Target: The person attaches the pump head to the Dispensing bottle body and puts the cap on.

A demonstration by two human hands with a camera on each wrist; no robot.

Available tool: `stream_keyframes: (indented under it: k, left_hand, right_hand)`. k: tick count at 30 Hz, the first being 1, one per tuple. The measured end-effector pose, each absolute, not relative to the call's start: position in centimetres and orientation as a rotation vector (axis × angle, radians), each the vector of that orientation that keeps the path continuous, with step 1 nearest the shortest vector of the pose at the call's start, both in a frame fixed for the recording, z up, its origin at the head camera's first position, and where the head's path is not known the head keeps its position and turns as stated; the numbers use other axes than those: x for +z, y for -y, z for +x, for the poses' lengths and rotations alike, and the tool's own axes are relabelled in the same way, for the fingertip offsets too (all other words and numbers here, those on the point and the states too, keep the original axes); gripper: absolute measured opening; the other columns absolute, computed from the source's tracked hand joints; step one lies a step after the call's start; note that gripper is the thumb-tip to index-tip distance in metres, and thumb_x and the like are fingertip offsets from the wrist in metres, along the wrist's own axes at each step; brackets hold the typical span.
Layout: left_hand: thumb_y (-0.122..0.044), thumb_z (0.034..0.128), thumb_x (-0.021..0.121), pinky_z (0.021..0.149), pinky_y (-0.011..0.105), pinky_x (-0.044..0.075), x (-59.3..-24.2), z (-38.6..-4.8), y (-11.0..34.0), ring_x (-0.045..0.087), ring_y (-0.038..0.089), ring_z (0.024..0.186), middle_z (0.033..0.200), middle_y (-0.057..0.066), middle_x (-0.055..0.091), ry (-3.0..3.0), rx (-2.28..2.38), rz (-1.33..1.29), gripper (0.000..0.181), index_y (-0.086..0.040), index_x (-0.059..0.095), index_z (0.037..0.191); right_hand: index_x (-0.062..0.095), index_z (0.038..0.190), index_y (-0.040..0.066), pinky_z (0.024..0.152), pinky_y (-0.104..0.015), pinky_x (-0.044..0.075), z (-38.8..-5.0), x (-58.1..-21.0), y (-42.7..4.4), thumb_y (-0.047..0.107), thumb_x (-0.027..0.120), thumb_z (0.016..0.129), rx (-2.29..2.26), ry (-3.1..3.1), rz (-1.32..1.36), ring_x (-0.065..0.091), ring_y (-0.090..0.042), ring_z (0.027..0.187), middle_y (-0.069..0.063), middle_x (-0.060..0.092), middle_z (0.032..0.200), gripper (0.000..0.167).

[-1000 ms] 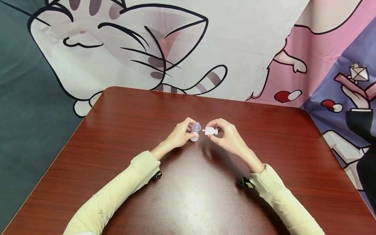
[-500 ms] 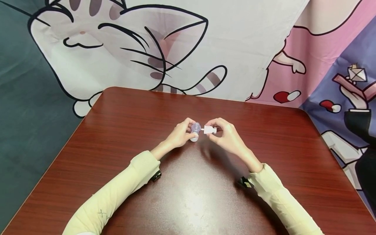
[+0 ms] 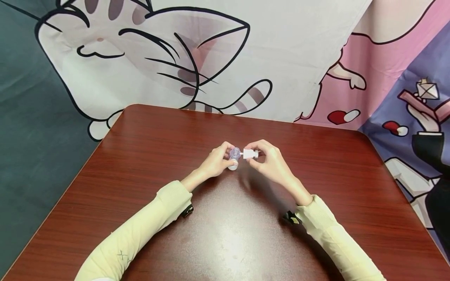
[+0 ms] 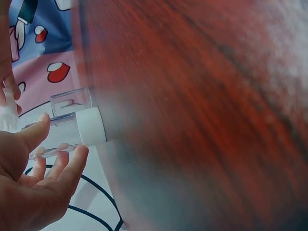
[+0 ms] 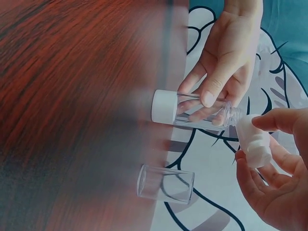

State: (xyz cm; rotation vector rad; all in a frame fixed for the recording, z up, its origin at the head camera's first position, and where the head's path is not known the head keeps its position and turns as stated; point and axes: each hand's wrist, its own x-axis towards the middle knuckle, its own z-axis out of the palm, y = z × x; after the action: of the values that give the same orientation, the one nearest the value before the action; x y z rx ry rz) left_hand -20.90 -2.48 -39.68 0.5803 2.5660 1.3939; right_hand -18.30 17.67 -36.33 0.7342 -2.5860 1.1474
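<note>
My left hand (image 3: 213, 160) holds a clear bottle (image 5: 199, 109) upright by its sides, thumb on one side and fingers on the other. The bottle has a white base (image 4: 91, 126) and an uncapped threaded neck (image 5: 233, 117). Beside the neck, my right hand (image 3: 273, 160) pinches a white pump head (image 3: 250, 153) between thumb and fingers. It lies sideways, a thin stem pointing left at the bottle mouth. Whether the stem touches the rim, I cannot tell. A clear cap (image 5: 166, 185) stands on the table near the bottle; in the head view it cannot be made out.
The brown wooden table (image 3: 147, 140) spreads around both hands, with a bright glare near its front. Behind its far edge hangs a cloth (image 3: 299, 58) printed with a cartoon cat. Dark wrist cameras (image 3: 187, 211) sit below both sleeves.
My right hand has moved slightly left and away from me, bringing the pump head's stem from a small gap to the bottle's mouth. The left hand and bottle stay nearly still.
</note>
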Motion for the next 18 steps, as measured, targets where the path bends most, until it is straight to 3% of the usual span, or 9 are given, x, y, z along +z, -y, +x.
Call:
stream_keyframes:
  k: [18]
  left_hand:
    - [-0.012, 0.0883, 0.069, 0.086, 0.035, 0.053, -39.47, -20.64, 2.58, 0.063, 0.025, 0.105, 0.116, 0.014, 0.063, -2.564, 1.387, 0.575, 0.04, -0.005, 0.048, 0.122]
  right_hand:
    - [0.063, 0.102, 0.005, 0.075, -0.032, 0.057, -18.55, -36.49, -17.22, 0.001, 0.074, 0.078, 1.179, 2.562, 0.701, 0.064, -0.017, 0.084, -0.007, 0.066, 0.098, 0.026]
